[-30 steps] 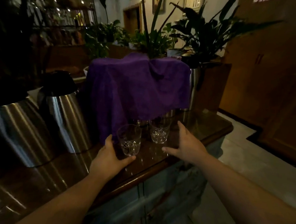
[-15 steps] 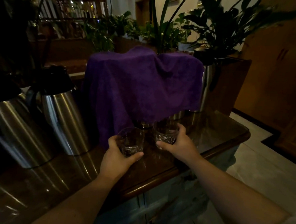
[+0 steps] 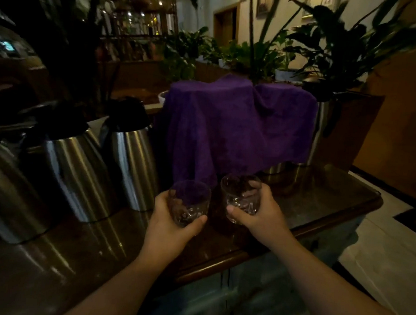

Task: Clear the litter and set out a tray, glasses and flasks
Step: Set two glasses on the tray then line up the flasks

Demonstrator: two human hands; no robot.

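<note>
Two clear patterned glasses are held just above the dark wooden counter (image 3: 320, 204). My left hand (image 3: 167, 225) is wrapped around the left glass (image 3: 190, 202). My right hand (image 3: 259, 213) grips the right glass (image 3: 240, 192), fingers showing through it. Both glasses are upright and look empty. Steel flasks with black tops stand to the left: one nearest the glasses (image 3: 132, 160), a second (image 3: 76, 169) beside it, a third (image 3: 3, 190) at the frame edge. Behind the glasses a purple cloth (image 3: 232, 129) drapes over hidden objects; steel bases show under its right edge.
Potted plants (image 3: 333, 50) stand behind the cloth. The counter's front edge runs diagonally below my hands, with a grey cabinet front (image 3: 255, 292) under it. Pale floor tiles (image 3: 378, 250) lie to the right, by a wooden wall (image 3: 401, 119).
Both hands went from open near the glasses to closed around them, and the glasses have come up off the counter. The view has shifted left, showing more flasks.
</note>
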